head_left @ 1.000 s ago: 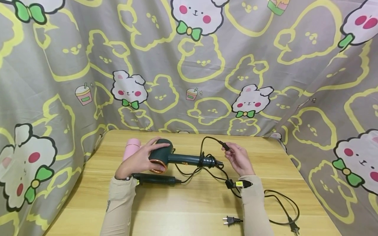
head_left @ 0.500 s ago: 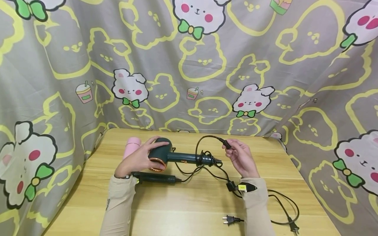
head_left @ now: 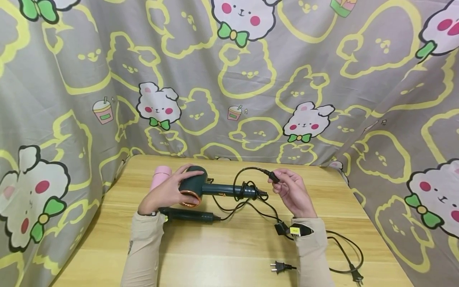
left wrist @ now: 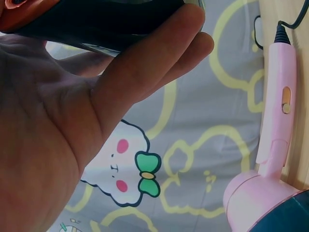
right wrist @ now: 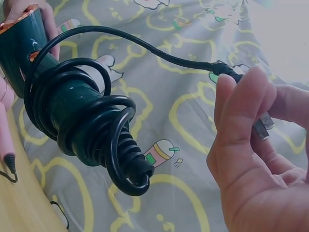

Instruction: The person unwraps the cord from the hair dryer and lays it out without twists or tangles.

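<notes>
A dark green hair dryer (head_left: 201, 187) with a copper ring is held just above the wooden table (head_left: 229, 255). My left hand (head_left: 168, 192) grips its head (left wrist: 96, 24). Its black cord (right wrist: 82, 121) is coiled several times round the handle end (head_left: 247, 192). My right hand (head_left: 292, 193) pinches the cord's plug (head_left: 273, 176), whose metal prongs (right wrist: 263, 126) show between the fingers (right wrist: 236, 116). A loop of cord (head_left: 247, 170) arcs from the plug back to the handle.
A pink hair dryer (head_left: 160, 176) lies behind the left hand, also in the left wrist view (left wrist: 270, 159). A black hair tool (head_left: 188, 215) lies on the table with cables (head_left: 344, 255) and two plugs (head_left: 277, 267) near the front right. Patterned cloth (head_left: 251, 79) surrounds the table.
The green dryer and both hands have shifted slightly left and back. The cord loop between plug and handle has drawn in closer to the handle.
</notes>
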A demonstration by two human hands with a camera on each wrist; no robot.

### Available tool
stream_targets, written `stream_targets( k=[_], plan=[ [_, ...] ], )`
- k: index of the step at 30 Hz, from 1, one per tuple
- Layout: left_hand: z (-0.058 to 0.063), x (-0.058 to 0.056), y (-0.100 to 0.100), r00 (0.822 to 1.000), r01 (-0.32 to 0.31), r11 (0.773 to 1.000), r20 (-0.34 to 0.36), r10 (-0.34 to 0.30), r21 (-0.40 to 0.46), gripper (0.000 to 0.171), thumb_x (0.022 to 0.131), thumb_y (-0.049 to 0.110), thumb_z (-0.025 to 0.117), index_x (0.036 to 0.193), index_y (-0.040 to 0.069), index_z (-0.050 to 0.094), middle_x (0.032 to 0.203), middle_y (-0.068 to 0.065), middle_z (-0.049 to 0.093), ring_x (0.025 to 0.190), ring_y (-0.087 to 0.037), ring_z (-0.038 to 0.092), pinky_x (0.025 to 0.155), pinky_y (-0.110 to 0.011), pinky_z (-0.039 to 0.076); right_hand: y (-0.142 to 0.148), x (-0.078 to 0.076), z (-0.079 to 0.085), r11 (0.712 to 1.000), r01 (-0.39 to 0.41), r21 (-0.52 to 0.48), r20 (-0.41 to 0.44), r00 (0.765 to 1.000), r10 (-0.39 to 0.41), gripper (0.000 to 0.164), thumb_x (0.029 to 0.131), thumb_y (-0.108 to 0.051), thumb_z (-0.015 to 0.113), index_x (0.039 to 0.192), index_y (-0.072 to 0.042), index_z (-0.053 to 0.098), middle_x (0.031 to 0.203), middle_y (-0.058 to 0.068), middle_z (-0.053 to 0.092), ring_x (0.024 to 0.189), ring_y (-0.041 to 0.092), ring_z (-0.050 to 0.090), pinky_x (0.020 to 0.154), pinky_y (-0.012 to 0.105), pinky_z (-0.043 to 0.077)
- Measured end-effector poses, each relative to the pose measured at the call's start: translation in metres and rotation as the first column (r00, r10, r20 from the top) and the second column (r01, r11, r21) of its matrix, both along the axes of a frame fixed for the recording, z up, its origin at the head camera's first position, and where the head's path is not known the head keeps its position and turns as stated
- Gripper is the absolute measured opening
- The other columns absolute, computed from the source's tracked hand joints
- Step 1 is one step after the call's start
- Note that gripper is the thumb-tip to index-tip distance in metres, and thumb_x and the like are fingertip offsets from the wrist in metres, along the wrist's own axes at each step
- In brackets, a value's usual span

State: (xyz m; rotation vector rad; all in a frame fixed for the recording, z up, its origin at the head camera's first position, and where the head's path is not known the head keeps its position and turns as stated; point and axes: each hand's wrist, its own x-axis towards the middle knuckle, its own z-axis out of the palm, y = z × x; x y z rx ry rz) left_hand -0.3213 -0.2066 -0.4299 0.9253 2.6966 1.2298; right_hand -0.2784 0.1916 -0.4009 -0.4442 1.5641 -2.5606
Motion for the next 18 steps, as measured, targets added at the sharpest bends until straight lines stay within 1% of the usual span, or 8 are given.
stream_targets(
  k=[6,11,18],
  plan=[
    [0.0014,0.0013,-0.002,1.0,-0.012,1.0,0.002,0.012,0.001,0.088,0.069,0.043,0.096,0.147,0.033,0.056,0.167,-0.008,0.029,0.132,-0.04,0.051,0.098,-0.046,0.05,-0.0017,0.0032,0.0025,0.999,-0.038,0.036,-0.031,0.999,0.039,0.031,0.108,-0.004,0.046,0.098,-0.012,0.073,0.087,0.001,0.077,0.065,0.001,0.062,0.061,0.016,0.053],
    [0.0006,0.0006,-0.003,1.0,-0.011,1.0,-0.009,0.011,0.002,0.088,0.069,0.043,0.096,0.147,0.032,0.056,0.167,-0.009,0.028,0.133,-0.041,0.049,0.098,-0.046,0.05,-0.0041,0.0058,0.0045,0.997,-0.044,0.067,-0.03,0.998,0.046,0.032,0.108,-0.002,0.045,0.098,-0.012,0.074,0.085,0.0,0.077,0.063,0.001,0.063,0.059,0.015,0.053],
    [0.0014,0.0004,-0.0057,1.0,-0.023,1.0,0.002,0.023,0.011,0.089,0.069,0.041,0.097,0.147,0.032,0.056,0.167,-0.008,0.028,0.131,-0.041,0.05,0.098,-0.046,0.049,-0.0054,0.0062,0.0038,0.99,-0.087,0.113,-0.044,0.995,0.092,0.031,0.108,-0.003,0.045,0.098,-0.013,0.072,0.084,-0.001,0.077,0.062,0.001,0.062,0.058,0.016,0.052]
  ],
)
